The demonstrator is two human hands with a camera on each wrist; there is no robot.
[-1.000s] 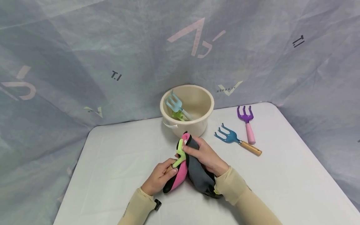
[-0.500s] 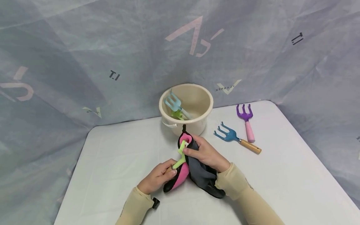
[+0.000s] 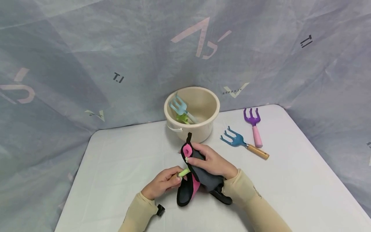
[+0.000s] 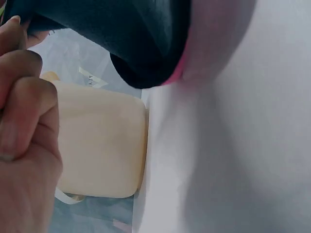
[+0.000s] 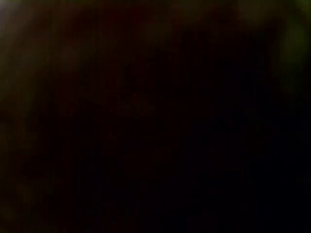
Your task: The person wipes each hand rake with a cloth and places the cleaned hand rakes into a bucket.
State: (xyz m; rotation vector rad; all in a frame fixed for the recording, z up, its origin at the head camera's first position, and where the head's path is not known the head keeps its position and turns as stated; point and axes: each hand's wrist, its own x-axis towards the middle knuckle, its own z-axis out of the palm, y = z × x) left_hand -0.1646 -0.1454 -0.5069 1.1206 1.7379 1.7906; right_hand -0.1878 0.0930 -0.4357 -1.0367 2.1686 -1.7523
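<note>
My left hand [image 3: 165, 182] grips the wooden handle of a light-green garden hand tool [image 3: 184, 172], just below its metal collar. Most of the tool's head is hidden behind a folded dark-grey cloth [image 3: 206, 178] with pink lining, black edging and a small loop. My right hand [image 3: 215, 161] holds the upper part of the cloth, thumb pressed on its front around the tool's upper end. In the left wrist view, the curled fingers of the left hand [image 4: 24, 107] are at the left edge, and the cloth [image 4: 131, 34] droops across the top. The right wrist view is almost black.
Behind the hands stands a cream bucket [image 3: 200, 131], holding a light-blue hand fork [image 3: 180, 108] and a green tool [image 3: 183, 119]. To the right lie a blue fork [image 3: 239, 140] with a wooden handle and a purple fork [image 3: 253, 120] with a pink handle on the white table [image 3: 124, 158].
The cloth has been folded over the light-green tool, covering most of its head. Its lower flap has turned and swung right, showing more black. Both hands keep their hold, nearly in place.
</note>
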